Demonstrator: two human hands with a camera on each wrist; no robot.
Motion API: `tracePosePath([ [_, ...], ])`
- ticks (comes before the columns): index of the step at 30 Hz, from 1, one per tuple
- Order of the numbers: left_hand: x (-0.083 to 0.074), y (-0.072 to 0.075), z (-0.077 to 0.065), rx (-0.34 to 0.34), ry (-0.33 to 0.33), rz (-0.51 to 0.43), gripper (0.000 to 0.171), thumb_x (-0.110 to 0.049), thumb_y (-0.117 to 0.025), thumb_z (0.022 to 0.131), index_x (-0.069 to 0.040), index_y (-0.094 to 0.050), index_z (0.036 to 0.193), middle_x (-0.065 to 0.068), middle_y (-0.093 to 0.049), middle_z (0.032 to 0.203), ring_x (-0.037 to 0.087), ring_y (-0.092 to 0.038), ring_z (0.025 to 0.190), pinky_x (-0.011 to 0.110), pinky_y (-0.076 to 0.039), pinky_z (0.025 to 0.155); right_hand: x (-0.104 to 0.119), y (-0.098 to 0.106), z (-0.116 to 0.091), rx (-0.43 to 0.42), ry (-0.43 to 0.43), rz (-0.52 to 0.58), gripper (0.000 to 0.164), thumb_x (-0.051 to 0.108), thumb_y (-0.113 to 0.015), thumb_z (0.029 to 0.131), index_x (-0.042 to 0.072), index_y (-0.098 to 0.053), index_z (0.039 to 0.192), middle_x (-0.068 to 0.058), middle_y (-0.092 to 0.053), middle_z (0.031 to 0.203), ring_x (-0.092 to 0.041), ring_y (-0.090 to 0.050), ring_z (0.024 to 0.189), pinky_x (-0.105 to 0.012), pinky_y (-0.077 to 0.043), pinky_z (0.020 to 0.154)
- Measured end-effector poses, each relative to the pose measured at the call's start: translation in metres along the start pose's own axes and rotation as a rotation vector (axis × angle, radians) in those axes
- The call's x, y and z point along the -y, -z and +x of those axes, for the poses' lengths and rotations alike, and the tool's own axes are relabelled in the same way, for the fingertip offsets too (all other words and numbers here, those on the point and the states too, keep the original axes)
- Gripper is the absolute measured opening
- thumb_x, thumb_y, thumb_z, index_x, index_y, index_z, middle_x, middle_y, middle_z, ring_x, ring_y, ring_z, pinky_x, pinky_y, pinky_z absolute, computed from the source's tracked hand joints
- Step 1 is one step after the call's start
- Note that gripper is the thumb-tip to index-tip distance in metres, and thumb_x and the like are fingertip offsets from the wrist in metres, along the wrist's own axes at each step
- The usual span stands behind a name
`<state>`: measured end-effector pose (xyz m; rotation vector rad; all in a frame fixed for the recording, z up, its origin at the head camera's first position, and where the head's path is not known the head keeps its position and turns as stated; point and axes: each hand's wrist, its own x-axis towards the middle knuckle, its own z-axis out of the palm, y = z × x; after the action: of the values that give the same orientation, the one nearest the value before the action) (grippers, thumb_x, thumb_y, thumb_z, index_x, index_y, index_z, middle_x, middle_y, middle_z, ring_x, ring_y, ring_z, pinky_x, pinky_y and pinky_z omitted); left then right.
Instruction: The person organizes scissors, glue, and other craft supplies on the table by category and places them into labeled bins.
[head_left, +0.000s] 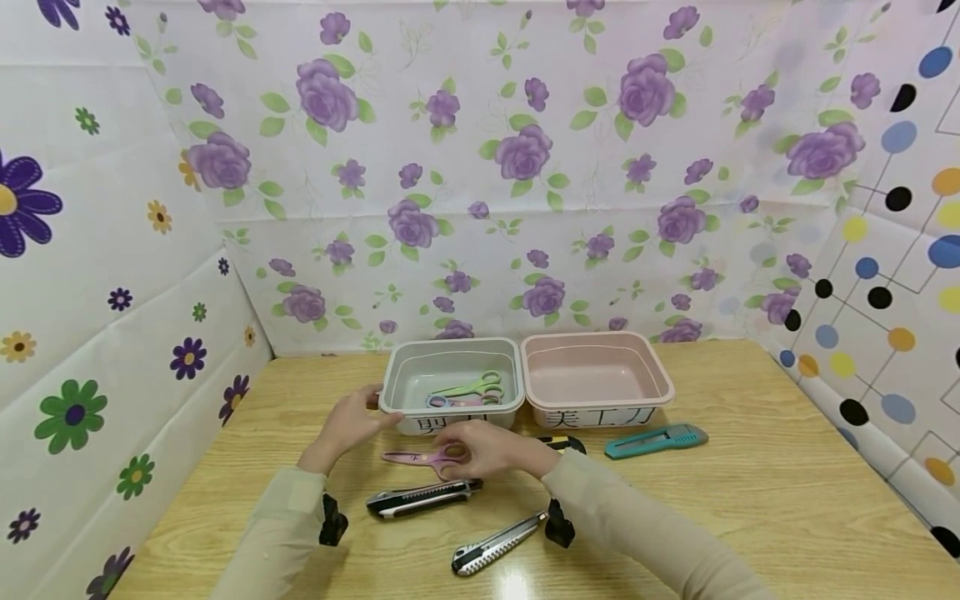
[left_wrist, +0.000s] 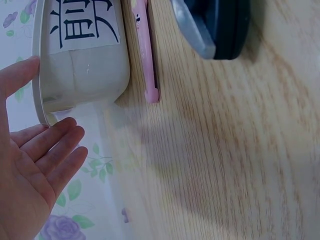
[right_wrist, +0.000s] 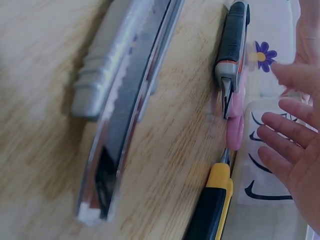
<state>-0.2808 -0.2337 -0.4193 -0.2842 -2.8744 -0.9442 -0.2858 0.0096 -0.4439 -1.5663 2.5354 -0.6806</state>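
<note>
Left fingers (left_wrist: 57, 134): nearly straight; I had my thumb on the grey box's (head_left: 450, 360) front rim, the others at its left end.
Right fingers (right_wrist: 287, 130): spread, pointing down over the pink scissors' (head_left: 408, 457) handles; I could not tell whether I touched them.
Pink scissors: lay on the counter (head_left: 750, 500) before the grey box, blades to my left.
Grey box: held green scissors (head_left: 465, 389), beside the pink box (head_left: 592, 371).
Nearer me: black cutter (head_left: 420, 500), then silver cutter (head_left: 495, 547).
</note>
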Motion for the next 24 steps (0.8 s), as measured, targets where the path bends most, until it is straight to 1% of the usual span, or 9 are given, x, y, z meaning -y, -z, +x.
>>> tracePosePath([
  [6, 0.0018, 0.0001, 0.0008, -0.006, -0.014, -0.002, 0.068, -0.036, -0.069, 0.078, 0.006, -0.047, 0.127, 0.021, -0.061, 0.108, 0.034, -0.059, 0.098, 0.05, -0.046, 0.083, -0.0042, -0.0019, 0.0003, 0.021, -0.026, 0.023, 0.036, 0.018, -0.067, 0.081, 0.003, -0.059, 0.114, -0.005, -0.063, 0.104, -0.013, -0.06, 0.093, -0.013, -0.044, 0.081],
  [10, 0.0018, 0.0, 0.0006, -0.006, -0.018, -0.005, 0.067, -0.035, -0.069, 0.078, 0.006, -0.047, 0.127, 0.021, -0.062, 0.108, 0.034, -0.059, 0.098, 0.05, -0.046, 0.083, -0.0053, -0.0016, 0.001, 0.034, -0.042, -0.018, 0.039, 0.011, -0.069, 0.076, 0.001, -0.06, 0.113, -0.005, -0.063, 0.102, -0.012, -0.058, 0.091, -0.013, -0.043, 0.079],
  [13, 0.0019, -0.0003, 0.0008, -0.005, -0.02, -0.005, 0.068, -0.035, -0.069, 0.078, 0.007, -0.046, 0.127, 0.021, -0.062, 0.107, 0.035, -0.059, 0.098, 0.05, -0.046, 0.083, -0.0056, -0.0005, 0.0015, 0.057, -0.076, -0.04, 0.043, 0.008, -0.071, 0.072, 0.002, -0.06, 0.114, -0.004, -0.063, 0.103, -0.01, -0.056, 0.09, -0.014, -0.043, 0.078],
  [17, 0.0013, -0.001, 0.0012, -0.001, -0.01, -0.015, 0.068, -0.034, -0.069, 0.079, 0.007, -0.046, 0.127, 0.021, -0.062, 0.107, 0.035, -0.059, 0.098, 0.049, -0.046, 0.082, -0.0059, -0.0004, 0.0012, 0.095, -0.122, -0.02, 0.047, 0.006, -0.073, 0.07, 0.004, -0.06, 0.115, -0.003, -0.062, 0.105, -0.008, -0.056, 0.09, -0.012, -0.043, 0.076],
  [24, 0.0017, -0.0019, 0.0013, -0.003, -0.009, -0.01, 0.068, -0.034, -0.069, 0.078, 0.006, -0.046, 0.128, 0.022, -0.061, 0.109, 0.033, -0.059, 0.099, 0.05, -0.045, 0.084, -0.01, -0.0029, 0.0013, 0.086, -0.084, -0.03, 0.044, 0.009, -0.073, 0.072, 0.003, -0.061, 0.114, -0.005, -0.063, 0.105, -0.011, -0.058, 0.089, -0.012, -0.042, 0.075],
])
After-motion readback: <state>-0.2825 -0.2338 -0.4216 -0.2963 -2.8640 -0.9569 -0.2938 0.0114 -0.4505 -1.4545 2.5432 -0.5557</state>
